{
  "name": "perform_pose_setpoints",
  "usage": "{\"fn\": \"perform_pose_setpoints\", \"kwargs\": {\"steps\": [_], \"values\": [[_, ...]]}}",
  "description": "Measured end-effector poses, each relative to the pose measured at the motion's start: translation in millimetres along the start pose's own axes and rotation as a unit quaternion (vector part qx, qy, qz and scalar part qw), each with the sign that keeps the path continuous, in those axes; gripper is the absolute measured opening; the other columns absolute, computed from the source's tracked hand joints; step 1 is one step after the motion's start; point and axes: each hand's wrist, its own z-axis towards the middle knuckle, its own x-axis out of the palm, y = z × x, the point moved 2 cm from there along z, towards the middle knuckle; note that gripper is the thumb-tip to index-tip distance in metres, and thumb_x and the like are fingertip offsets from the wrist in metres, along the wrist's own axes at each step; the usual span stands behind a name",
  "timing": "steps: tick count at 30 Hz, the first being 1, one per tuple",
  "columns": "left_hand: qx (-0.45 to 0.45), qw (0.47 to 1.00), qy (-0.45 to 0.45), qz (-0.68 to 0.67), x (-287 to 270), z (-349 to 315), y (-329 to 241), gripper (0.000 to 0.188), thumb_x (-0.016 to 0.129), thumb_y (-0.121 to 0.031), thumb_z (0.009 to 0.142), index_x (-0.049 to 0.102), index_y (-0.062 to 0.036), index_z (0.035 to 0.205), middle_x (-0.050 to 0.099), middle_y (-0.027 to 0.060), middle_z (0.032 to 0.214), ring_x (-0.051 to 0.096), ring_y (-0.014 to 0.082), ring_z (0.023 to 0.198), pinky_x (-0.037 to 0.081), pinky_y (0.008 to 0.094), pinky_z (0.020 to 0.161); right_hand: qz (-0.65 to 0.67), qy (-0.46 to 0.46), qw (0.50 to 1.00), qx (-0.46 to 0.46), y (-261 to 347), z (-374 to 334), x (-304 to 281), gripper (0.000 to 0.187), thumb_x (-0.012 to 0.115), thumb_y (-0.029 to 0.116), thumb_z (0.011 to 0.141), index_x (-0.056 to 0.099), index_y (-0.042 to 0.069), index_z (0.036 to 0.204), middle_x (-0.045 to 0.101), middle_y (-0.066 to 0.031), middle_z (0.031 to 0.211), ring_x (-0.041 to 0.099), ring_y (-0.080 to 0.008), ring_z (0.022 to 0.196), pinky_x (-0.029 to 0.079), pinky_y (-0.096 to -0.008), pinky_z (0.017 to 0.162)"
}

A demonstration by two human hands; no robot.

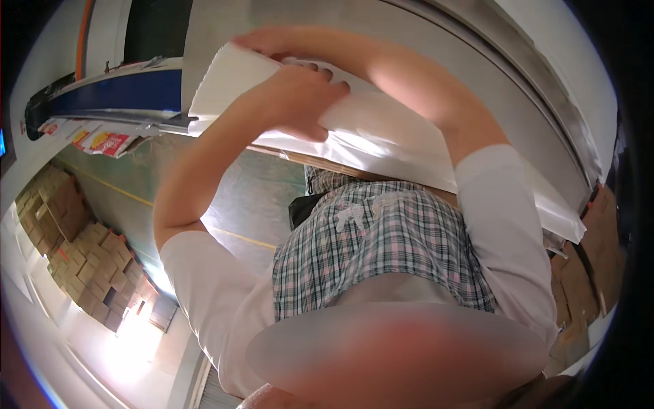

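A glossy white plastic sheet lies across the work table in front of me. Its left edge is jagged, and whether it is one layer or several I cannot tell. Over it is my left hand, open, with fingers and thumb spread apart and nothing visible in its grasp. My right arm crosses to the left beyond it. At the sheet's far left corner, my right hand stretches its slightly blurred fingers along the edge. The undersides of those fingers are hidden.
A grey metal surface with a raised rail runs behind the sheet. To the left stands a blue-sided machine or bench with red-and-yellow printed packages beside it. Cardboard boxes are stacked farther off on the left.
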Motion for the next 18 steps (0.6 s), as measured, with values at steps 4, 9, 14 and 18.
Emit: {"fn": "perform_pose_setpoints", "kwargs": {"steps": [4, 9, 14, 18], "values": [[0.015, 0.993, -0.004, -0.116, 11, -10, 23, 0.058, 0.062, -0.022, 0.06, 0.047, -0.0025, 0.112, 0.058, 0.0187, 0.091, 0.056, 0.0324, 0.086, 0.045, 0.0417, 0.077, 0.072, 0.231, 0.963, 0.117, 72, 38, 71, 0.07, 0.04, 0.064, 0.079, 0.057, 0.002, 0.105, 0.06, -0.0123, 0.095, 0.057, -0.0228, 0.092, 0.045, -0.0394, 0.08], [0.03, 0.966, 0.164, -0.197, -10, 47, 51, 0.059, 0.061, -0.025, 0.059, 0.048, -0.0055, 0.113, 0.059, 0.0133, 0.088, 0.055, 0.0256, 0.082, 0.044, 0.039, 0.076, -0.1, 0.181, 0.978, 0.012, 68, 51, 28, 0.065, 0.053, 0.062, 0.074, 0.057, 0.005, 0.106, 0.056, -0.0091, 0.103, 0.051, -0.0186, 0.098, 0.04, -0.0323, 0.084], [0.042, 0.953, 0.162, -0.253, 8, 62, 90, 0.055, 0.062, -0.03, 0.057, 0.054, -0.0065, 0.107, 0.058, 0.0109, 0.092, 0.054, 0.0236, 0.085, 0.043, 0.0348, 0.075, -0.148, -0.055, 0.979, -0.132, 172, -93, -42, 0.039, 0.056, 0.038, 0.083, 0.059, 0.001, 0.094, 0.06, -0.0073, 0.078, 0.057, -0.0141, 0.073, 0.045, -0.0268, 0.065], [0.011, 0.933, 0.194, -0.304, -11, 65, 92, 0.052, 0.061, -0.031, 0.06, 0.055, -0.0066, 0.106, 0.058, 0.009, 0.092, 0.054, 0.0206, 0.083, 0.043, 0.0317, 0.073, -0.212, -0.088, 0.97, -0.081, 119, -184, -54, 0.026, 0.056, 0.029, 0.085, 0.056, 0.005, 0.093, 0.057, -0.0035, 0.078, 0.053, -0.0124, 0.071, 0.042, -0.0259, 0.062]]}}
